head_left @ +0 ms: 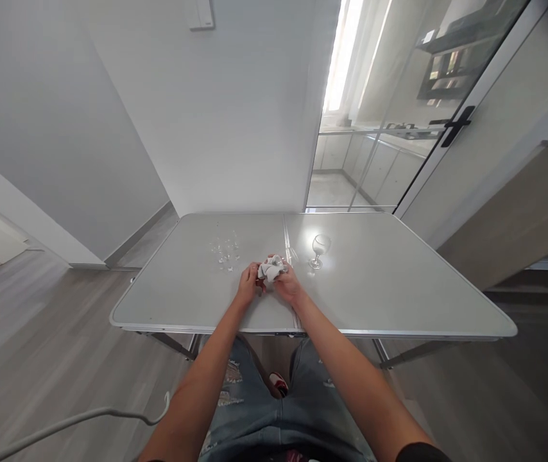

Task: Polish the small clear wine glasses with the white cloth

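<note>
A crumpled white cloth (270, 269) is gathered between my two hands just above the table's middle. My left hand (248, 282) is closed on the cloth's left side, fingers curled around it. From the right, my right hand (288, 285) grips the cloth. A shiny, clear edge shows at the top of the bundle near the right fingers; it looks like glass, but the cloth hides most of it. To the right of my hands, a stemmed wine glass (321, 245) stands upright. Several small clear glasses (226, 250) are grouped on the left.
The pale folding table (389, 289) has a metal rim and a seam (287, 237) across its middle. Behind it rise a white wall (235, 128) and a glass door (375, 115) with a black handle. A grey cable (95, 414) curves at lower left.
</note>
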Motion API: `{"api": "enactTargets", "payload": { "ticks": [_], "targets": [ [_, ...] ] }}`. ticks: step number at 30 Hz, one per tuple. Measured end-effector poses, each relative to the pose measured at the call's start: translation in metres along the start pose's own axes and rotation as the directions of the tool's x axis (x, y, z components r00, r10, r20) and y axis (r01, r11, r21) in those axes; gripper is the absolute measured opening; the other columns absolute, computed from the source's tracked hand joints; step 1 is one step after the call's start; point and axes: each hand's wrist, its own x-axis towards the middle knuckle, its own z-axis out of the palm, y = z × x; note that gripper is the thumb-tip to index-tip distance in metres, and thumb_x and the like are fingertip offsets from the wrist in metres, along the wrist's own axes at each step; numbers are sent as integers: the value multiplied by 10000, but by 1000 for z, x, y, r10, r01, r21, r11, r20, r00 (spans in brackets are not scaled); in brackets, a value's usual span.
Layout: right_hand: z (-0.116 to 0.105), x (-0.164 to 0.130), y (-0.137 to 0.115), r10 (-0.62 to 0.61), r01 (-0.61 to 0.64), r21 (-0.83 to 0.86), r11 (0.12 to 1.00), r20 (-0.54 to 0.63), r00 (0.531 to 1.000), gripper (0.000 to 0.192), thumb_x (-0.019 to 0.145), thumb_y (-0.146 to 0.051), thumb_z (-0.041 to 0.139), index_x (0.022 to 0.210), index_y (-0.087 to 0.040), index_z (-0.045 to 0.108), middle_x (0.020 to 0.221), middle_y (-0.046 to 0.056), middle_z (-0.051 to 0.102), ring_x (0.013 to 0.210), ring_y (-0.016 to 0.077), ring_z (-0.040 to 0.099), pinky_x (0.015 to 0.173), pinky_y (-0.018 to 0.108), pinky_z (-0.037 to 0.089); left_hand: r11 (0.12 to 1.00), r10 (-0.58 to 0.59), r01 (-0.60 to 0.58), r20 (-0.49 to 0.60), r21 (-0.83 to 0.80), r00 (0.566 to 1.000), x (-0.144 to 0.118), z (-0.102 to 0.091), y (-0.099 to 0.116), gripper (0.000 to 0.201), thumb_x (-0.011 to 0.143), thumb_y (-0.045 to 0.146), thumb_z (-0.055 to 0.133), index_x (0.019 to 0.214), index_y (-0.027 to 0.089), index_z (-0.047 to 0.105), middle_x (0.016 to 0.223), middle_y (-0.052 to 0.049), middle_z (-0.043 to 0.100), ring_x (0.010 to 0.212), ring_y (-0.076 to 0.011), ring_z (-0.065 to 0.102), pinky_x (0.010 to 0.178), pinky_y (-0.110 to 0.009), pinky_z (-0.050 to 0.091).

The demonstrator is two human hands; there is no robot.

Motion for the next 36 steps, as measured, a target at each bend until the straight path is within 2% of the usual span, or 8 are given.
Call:
{"api": "enactTargets", "payload": {
  "ticks": [4, 8, 13, 17, 23, 27, 32, 36],
  "targets": [
    [-6, 4, 2, -73, 78, 51, 996, -98, 992, 405, 616, -86, 721, 985, -247, 671, 995, 11, 696, 887, 174, 637, 733, 288, 536, 998, 50, -52, 45, 45, 998, 0, 3, 1, 432, 940, 580, 477, 1080, 176, 538, 777, 18, 497, 592, -95, 493, 507, -241, 532],
    [-11, 7, 3, -147, 155, 62, 986, -128, 981, 234, 628, -112, 715, 820, -239, 672, 907, -1, 698, 883, 178, 637, 833, 333, 522, 988, 130, -134, 52, 79, 990, 1, 4, -3, 400, 931, 544, 527, 1115, 190, 499, 933, -11, 497, 762, -116, 552, 630, -267, 581],
    [-18, 11, 2, -182, 200, 50, 978, -247, 952, 168, 642, -171, 708, 786, -241, 657, 853, -12, 689, 844, 173, 631, 830, 341, 514, 965, 188, -195, 52, 174, 981, 2, 1, -11, 369, 950, 484, 527, 1187, 206, 478, 1041, -30, 487, 881, -125, 580, 806, -331, 597],
    [-17, 10, 0, -254, 282, 40, 959, -329, 910, 152, 658, -193, 728, 768, -239, 635, 818, -22, 674, 804, 156, 618, 802, 312, 509, 961, 164, -174, 64, 216, 984, 0, -1, -11, 390, 972, 487, 487, 1238, 203, 482, 1047, -35, 498, 876, -128, 626, 859, -348, 579],
    [-9, 8, 10, -184, 168, -90, 982, -214, 959, 346, 598, -142, 795, 907, -217, 660, 871, 0, 699, 775, 151, 623, 716, 278, 501, 982, 126, -140, 107, 128, 986, -3, 3, -2, 496, 971, 552, 451, 1299, 182, 489, 1198, -106, 551, 955, -165, 630, 846, -342, 580],
    [-7, 6, 13, -131, 94, -232, 968, -151, 980, 387, 574, -157, 818, 927, -212, 667, 850, 5, 702, 723, 157, 610, 616, 259, 486, 993, 91, -93, 31, 70, 995, -4, 4, -1, 570, 966, 602, 414, 1334, 174, 491, 1279, -137, 573, 1018, -195, 622, 809, -336, 584],
    [-2, 2, 6, -177, 142, -449, 882, -36, 984, 488, 567, -122, 822, 1024, -234, 692, 961, 9, 715, 862, 184, 636, 823, 303, 529, 995, 77, -72, -56, 73, 995, -3, 0, -1, 611, 969, 642, 345, 1300, 168, 543, 1224, -143, 629, 1038, -216, 628, 768, -318, 578],
    [-1, 0, 4, -175, 126, -413, 902, -83, 981, 581, 550, -98, 822, 1094, -252, 690, 1017, 12, 714, 883, 185, 637, 804, 301, 539, 996, 59, -52, -89, 72, 994, -2, 0, 0, 627, 964, 662, 316, 1231, 153, 565, 1040, -130, 668, 827, -189, 641, 628, -286, 556]
  ]
}}
